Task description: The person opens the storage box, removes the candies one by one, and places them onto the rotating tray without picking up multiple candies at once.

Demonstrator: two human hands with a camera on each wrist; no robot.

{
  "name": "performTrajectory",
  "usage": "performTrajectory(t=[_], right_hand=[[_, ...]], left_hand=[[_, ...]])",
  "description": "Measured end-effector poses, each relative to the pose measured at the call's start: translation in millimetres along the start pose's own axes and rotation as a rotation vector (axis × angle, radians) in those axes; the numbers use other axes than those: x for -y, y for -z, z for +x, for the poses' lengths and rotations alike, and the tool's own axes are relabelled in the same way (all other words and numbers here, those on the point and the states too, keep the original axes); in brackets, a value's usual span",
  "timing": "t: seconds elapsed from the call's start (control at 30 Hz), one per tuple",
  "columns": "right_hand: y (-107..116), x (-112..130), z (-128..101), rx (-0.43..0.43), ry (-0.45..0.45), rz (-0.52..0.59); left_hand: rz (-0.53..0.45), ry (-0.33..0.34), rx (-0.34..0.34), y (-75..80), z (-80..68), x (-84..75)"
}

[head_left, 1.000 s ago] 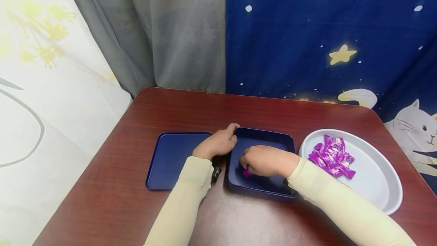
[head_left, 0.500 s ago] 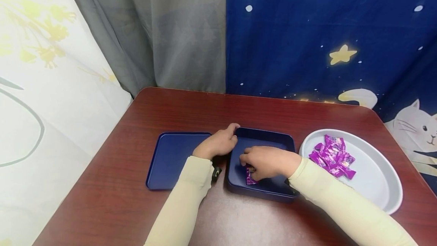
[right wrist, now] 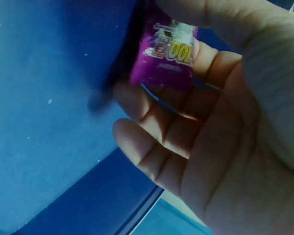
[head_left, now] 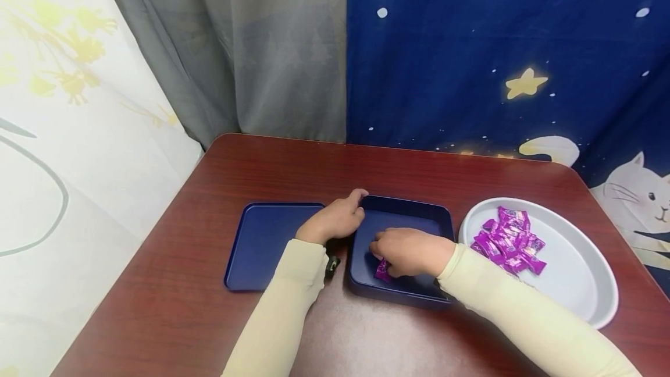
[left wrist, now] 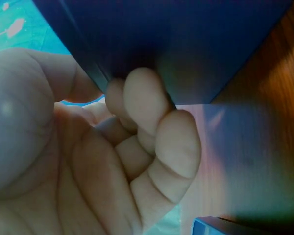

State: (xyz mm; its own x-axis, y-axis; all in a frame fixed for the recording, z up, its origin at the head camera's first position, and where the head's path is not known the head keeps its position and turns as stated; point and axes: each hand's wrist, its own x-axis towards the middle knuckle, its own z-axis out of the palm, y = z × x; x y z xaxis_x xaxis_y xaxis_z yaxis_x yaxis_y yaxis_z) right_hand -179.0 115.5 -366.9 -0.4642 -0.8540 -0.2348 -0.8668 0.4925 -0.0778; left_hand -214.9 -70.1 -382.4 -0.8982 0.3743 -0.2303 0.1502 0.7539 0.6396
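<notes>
In the head view, my left hand [head_left: 337,217] holds the left side of a navy rectangular box [head_left: 400,297], at its far left corner. The left wrist view shows curled fingers [left wrist: 179,147] against the box's outer wall [left wrist: 186,44], the thumb by its edge. Inside the box, my right hand [head_left: 410,251] pinches a purple-wrapped candy [head_left: 383,271] low over the floor, toward the near left. Printed lettering on this candy [right wrist: 169,56] faces the right wrist camera, its upper end hidden by the thumb. More purple candies [head_left: 508,240] lie heaped in a white oval tray [head_left: 581,284].
A flat navy lid [head_left: 267,246] lies left of the box, partly behind the left hand. The tray stands close to the box's right side, with the right sleeve [head_left: 497,290] across its near left rim. Curtains hang behind the reddish-brown table [head_left: 293,167].
The right fingers spread half a second ago, showing more of the candy, and are now drawn in around it again. The left hand, box and tray have stayed put.
</notes>
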Motion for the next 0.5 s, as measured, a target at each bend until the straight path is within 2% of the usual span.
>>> performTrajectory(t=[0.2,0.5], right_hand=[[4.4,-0.6,-1.3,-0.015,0.040,0.031],[8.7,-3.5,-4.8,-0.016,-0.039,0.068]], left_hand=[[0.006,-0.002,-0.007,-0.1,-0.2,-0.8],[0.010,0.009,-0.007,-0.8,0.9,0.4]])
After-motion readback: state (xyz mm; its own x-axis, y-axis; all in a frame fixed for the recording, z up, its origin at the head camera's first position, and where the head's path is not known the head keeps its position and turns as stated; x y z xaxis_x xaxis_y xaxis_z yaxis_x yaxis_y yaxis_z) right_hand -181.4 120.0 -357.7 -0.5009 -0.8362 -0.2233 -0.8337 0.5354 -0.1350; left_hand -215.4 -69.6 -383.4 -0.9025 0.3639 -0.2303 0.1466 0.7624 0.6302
